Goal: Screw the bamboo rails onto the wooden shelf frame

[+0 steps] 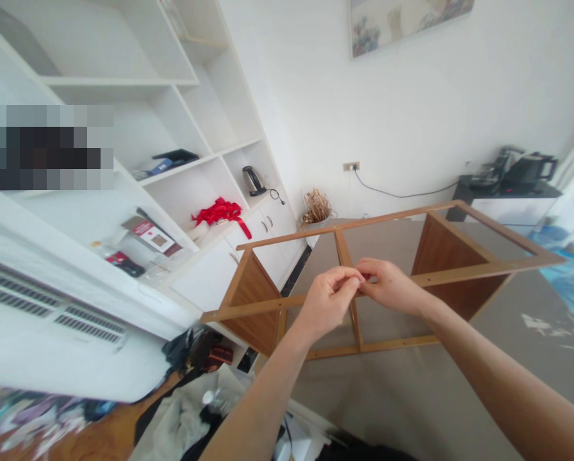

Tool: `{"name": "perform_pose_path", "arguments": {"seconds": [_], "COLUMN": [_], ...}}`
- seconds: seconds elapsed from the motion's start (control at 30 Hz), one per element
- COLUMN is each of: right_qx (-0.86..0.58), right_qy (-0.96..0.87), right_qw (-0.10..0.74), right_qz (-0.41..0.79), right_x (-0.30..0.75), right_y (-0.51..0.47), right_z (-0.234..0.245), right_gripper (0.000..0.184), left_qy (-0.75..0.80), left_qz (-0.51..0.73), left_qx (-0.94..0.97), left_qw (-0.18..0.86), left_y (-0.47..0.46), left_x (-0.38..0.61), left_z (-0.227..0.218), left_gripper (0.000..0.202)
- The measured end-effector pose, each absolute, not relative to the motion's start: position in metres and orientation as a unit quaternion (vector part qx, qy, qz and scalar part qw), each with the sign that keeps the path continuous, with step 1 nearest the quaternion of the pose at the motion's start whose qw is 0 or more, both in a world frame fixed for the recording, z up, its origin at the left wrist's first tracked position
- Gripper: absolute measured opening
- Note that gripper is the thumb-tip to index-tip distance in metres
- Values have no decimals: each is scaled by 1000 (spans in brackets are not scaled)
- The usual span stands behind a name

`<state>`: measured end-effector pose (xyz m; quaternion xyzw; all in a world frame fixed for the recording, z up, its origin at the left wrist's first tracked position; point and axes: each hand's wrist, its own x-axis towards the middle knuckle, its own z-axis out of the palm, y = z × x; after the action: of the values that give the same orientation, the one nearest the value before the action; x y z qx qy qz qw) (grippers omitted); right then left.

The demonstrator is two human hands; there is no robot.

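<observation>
A brown wooden shelf frame (464, 272) stands on the grey floor in the middle of the head view, with solid side panels and thin rails. Both my hands meet at its front top rail, where the middle upright joins it. My left hand (328, 299) is closed in a pinch, fingertips pressed together at the joint. My right hand (387, 285) is also pinched, its fingertips touching those of the left. Whatever small thing lies between the fingers is hidden.
A white shelving unit (172, 166) fills the left wall, holding a kettle (252, 180), a red cloth (220, 211) and boxes. A dark side table (508, 189) with appliances stands at the right wall. Clothes and clutter (191, 397) lie at the bottom left.
</observation>
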<state>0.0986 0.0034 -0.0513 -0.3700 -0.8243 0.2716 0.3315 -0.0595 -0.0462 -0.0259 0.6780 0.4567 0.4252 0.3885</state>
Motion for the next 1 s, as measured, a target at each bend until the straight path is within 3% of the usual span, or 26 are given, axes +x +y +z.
{"name": "perform_pose_path", "arguments": {"seconds": [0.33,0.57,0.8,1.0], "right_qx": [-361,-358,-358,-360], "right_qy": [-824,-822,-825,-830], "right_qw": [335,340,342,333], "right_qz": [280,284,273,266], "right_x": [100,100,99,99], "right_y": [4,3,2,2], "right_z": [-52,-50,-51,-51], "right_gripper": [13,17,17,16], "left_qy": [466,471,471,413], "left_qz": [453,468,395,353], "left_qx": [709,634,708,653], "left_qw": [273,397,348,528], "left_y": [-50,-49,-37,-14], "left_x": [-58,-68,-88,-90], "left_z": [-30,-36,-24,-21], "left_gripper": [14,19,21,17]}}
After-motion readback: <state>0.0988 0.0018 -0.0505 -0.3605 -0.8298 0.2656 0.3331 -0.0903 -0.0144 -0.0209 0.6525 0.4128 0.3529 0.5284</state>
